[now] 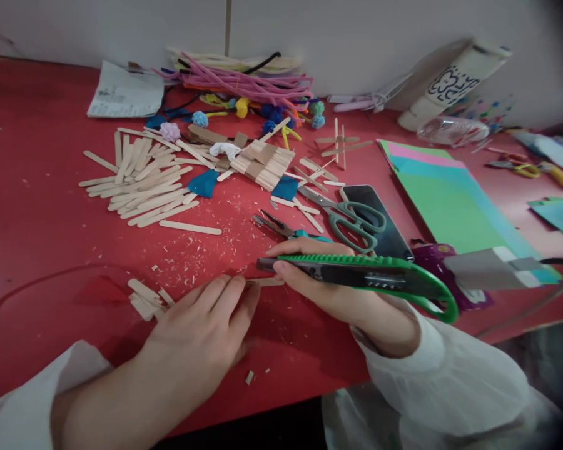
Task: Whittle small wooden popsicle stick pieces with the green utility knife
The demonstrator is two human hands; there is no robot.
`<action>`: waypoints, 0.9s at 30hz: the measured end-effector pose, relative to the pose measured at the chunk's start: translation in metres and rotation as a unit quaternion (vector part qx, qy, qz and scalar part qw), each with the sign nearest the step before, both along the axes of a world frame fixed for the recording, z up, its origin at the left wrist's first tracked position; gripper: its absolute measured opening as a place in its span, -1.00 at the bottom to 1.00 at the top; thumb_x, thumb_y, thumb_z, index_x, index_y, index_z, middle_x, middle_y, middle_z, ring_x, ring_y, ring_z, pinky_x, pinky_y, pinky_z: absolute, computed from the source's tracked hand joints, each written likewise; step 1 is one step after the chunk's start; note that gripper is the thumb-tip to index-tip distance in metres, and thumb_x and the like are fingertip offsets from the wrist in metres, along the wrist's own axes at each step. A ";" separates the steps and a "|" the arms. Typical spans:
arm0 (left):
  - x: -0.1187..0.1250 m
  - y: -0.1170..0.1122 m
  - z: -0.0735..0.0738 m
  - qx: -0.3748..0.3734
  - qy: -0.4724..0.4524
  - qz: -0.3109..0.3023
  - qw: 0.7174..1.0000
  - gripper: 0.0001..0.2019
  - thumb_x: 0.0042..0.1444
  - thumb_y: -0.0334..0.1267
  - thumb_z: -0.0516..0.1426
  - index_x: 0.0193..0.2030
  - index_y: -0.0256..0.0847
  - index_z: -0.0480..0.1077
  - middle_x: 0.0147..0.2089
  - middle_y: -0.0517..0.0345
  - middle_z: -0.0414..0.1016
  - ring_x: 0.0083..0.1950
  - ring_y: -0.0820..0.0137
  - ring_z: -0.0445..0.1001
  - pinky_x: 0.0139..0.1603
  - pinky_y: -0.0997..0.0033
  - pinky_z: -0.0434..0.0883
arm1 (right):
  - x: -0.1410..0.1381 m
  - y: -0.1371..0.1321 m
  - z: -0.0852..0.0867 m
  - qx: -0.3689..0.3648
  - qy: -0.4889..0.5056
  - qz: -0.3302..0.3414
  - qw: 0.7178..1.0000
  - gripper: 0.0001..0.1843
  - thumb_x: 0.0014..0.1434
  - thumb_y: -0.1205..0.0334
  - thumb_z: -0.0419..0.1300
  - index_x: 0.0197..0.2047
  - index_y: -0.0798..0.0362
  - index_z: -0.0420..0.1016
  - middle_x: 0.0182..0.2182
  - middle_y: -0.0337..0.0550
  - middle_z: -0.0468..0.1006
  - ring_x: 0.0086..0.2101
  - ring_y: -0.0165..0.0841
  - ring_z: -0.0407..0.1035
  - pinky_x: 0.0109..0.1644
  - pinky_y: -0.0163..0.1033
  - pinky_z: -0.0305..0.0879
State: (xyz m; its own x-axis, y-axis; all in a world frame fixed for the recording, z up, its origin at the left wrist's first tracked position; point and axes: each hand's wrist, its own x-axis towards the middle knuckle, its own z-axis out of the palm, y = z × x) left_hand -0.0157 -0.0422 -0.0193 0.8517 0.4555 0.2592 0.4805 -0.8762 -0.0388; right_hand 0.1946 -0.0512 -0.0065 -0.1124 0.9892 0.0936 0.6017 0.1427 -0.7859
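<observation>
My right hand (335,300) is wrapped around a green and black utility knife (380,275), its front end pointing left toward my other hand. Whether the blade is out I cannot make out. Close to the table's near side, the fingers of my left hand (197,331) are bent together over a wooden craft stick (268,282); one end of it sticks out to the right, below the knife's tip. Short cut stick pieces (145,300) lie in a small heap left of that hand. Wood chips (206,250) are scattered over the red table (42,250).
Beyond my hands lie pliers (281,228), scissors (351,219), a phone (380,219) and a pile of craft sticks (145,181). Pink pipe cleaners (248,81) rest along the wall. Coloured paper sheets (450,194) and a white bottle (455,84) are at the right.
</observation>
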 end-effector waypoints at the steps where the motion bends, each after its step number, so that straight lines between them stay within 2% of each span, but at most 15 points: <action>1: 0.000 -0.001 -0.001 -0.006 0.001 -0.004 1.000 -0.60 0.12 -0.21 0.09 0.05 -0.41 0.36 -0.07 -0.15 0.47 -0.08 0.17 0.42 -0.13 0.23 0.40 | 0.000 0.000 0.001 -0.002 -0.001 0.001 1.000 -0.84 0.16 0.18 0.16 -0.17 -0.14 0.50 -0.27 -0.35 0.57 -0.27 -0.49 0.45 -0.15 -0.41 0.33; 5: -0.001 0.003 0.000 -0.019 0.005 -0.026 0.999 -0.34 -0.06 0.12 0.19 0.06 -0.37 0.38 -0.01 -0.18 0.45 -0.02 0.13 0.40 -0.04 0.22 0.37 | 0.000 0.001 0.003 -0.007 -0.006 0.003 1.000 -0.83 0.17 0.16 0.15 -0.17 -0.10 0.50 -0.27 -0.31 0.58 -0.28 -0.47 0.45 -0.17 -0.38 0.33; 8: 0.000 0.005 0.001 -0.045 0.024 -0.027 0.998 -0.21 -0.19 0.27 0.17 0.10 -0.25 0.36 0.05 -0.19 0.42 0.03 0.08 0.38 0.00 0.17 0.36 | 0.001 0.001 0.005 -0.012 -0.013 0.007 1.000 -0.84 0.17 0.14 0.14 -0.19 -0.09 0.50 -0.29 -0.31 0.57 -0.30 -0.47 0.44 -0.20 -0.37 0.33; 12: 0.002 0.003 0.003 -0.081 0.038 -0.012 0.996 -0.18 -0.27 0.32 0.18 0.13 -0.07 0.34 0.10 -0.17 0.38 0.07 0.02 0.37 -0.01 0.12 0.38 | 0.003 0.000 0.008 -0.025 -0.015 0.026 0.999 -0.84 0.15 0.14 0.15 -0.20 -0.08 0.50 -0.35 -0.31 0.56 -0.35 -0.46 0.43 -0.22 -0.34 0.32; 16: 0.002 0.002 0.003 -0.079 0.046 -0.017 0.996 -0.14 -0.29 0.35 0.15 0.14 -0.10 0.33 0.12 -0.27 0.36 0.11 0.00 0.35 0.02 0.09 0.37 | 0.003 0.002 0.009 -0.040 0.000 0.041 0.998 -0.87 0.13 0.15 0.17 -0.25 -0.04 0.48 -0.37 -0.28 0.56 -0.37 -0.44 0.42 -0.29 -0.35 0.32; 22: 0.000 0.003 0.000 -0.076 0.052 -0.026 0.995 -0.11 -0.20 0.38 0.07 0.22 -0.14 0.23 0.17 -0.28 0.32 0.16 0.03 0.31 0.10 0.11 0.31 | 0.000 0.006 0.007 -0.053 0.069 0.040 0.995 -0.89 0.17 0.23 0.11 -0.36 0.03 0.42 -0.56 -0.31 0.50 -0.53 -0.49 0.39 -0.44 -0.39 0.29; 27: -0.002 0.003 -0.004 -0.083 0.061 -0.029 0.994 -0.11 -0.15 0.39 0.02 0.24 -0.17 0.20 0.25 -0.23 0.23 0.27 0.03 0.18 0.15 0.10 0.26 | 0.001 0.006 0.006 -0.040 0.058 0.042 0.997 -0.89 0.16 0.23 0.13 -0.36 0.02 0.44 -0.53 -0.29 0.51 -0.50 -0.47 0.39 -0.43 -0.38 0.30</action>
State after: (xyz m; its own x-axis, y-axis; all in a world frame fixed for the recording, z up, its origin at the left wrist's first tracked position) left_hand -0.0175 -0.0393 -0.0235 0.8979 0.4333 0.0774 0.4301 -0.9011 0.0541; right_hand 0.1951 -0.0448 -0.0003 -0.1873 0.9818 0.0318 0.4942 0.1221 -0.8607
